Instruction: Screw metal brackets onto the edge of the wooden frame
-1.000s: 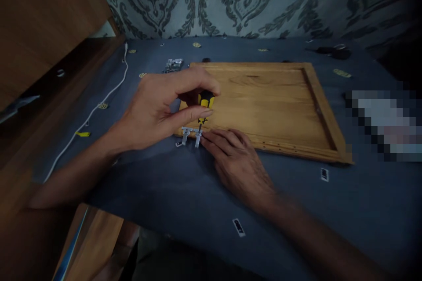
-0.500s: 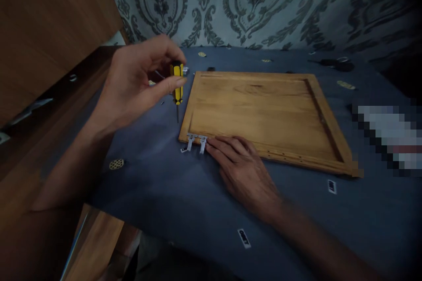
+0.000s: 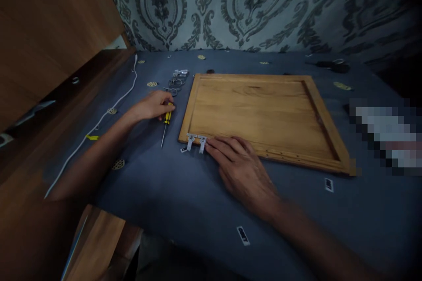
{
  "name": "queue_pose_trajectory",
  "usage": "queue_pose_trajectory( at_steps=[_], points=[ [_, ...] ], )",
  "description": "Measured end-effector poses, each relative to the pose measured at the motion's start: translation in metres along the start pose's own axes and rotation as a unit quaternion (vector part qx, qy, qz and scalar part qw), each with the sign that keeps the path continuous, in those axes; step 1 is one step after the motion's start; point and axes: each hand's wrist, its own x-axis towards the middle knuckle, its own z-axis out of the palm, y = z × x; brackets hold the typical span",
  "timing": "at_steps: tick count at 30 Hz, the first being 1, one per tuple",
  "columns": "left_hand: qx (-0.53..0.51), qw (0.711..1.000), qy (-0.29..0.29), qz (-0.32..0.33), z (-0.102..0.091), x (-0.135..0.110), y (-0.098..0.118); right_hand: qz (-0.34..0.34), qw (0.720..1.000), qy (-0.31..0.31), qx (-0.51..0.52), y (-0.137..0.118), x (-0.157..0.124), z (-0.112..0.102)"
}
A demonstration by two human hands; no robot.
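Note:
My left hand (image 3: 154, 106) is closed round the yellow-and-black handle of a screwdriver (image 3: 168, 115), low over the dark blue sheet to the left of a framed wooden panel (image 3: 253, 107). The screwdriver's thin shaft slants down toward me, its tip at or close to the cloth. On the panel's near left corner sits a metal hinge (image 3: 197, 137) with two arms jutting out over the edge. My right hand (image 3: 242, 167) lies with fingers stretched along the panel's near edge, fingertips against the hinge's right side. Small dark holes run along that edge, right of the hand.
Several metal rings and a small shiny piece (image 3: 180, 72) lie beyond my left hand. A white cord (image 3: 114, 104) runs along the left side by a wooden board. Black-handled scissors (image 3: 332, 66) lie at the back right; a blurred-out object (image 3: 389, 136) is at right.
My left hand has lowered with the screwdriver, moving from above the panel's left edge down to the sheet. The screwdriver went from upright to slanted. My right hand stayed put.

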Motion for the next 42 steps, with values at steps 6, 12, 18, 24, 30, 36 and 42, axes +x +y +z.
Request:
queue_pose_trajectory(
  at_steps=[6,12,18,24,30,36,42],
  points=[
    [0.089,0.991,0.087,0.044,-0.001,-0.04,0.032,0.006,1.0,0.0,0.006,-0.002,0.0,0.0],
    [0.064,0.971,0.006,0.23,0.016,-0.074,0.068,-0.001,1.0,0.013,0.0,-0.003,0.001,0.0],
    [0.142,0.962,0.02,0.234,0.034,-0.075,0.069,0.0,1.0,0.016,0.003,-0.002,0.002,-0.001],
    [0.114,0.968,0.012,0.221,0.038,-0.073,0.067,-0.008,1.0,0.026,0.011,-0.002,0.001,-0.002],
    [0.09,0.97,-0.003,0.226,0.041,-0.072,0.065,-0.01,1.0,0.023,0.012,0.0,0.0,-0.001],
    [0.084,0.97,-0.015,0.229,0.041,-0.07,0.065,0.002,1.0,0.004,0.02,-0.001,0.0,-0.001],
    [0.08,0.97,-0.014,0.228,0.04,-0.069,0.067,0.02,0.998,0.031,0.049,0.001,-0.003,-0.003]
  ],
)
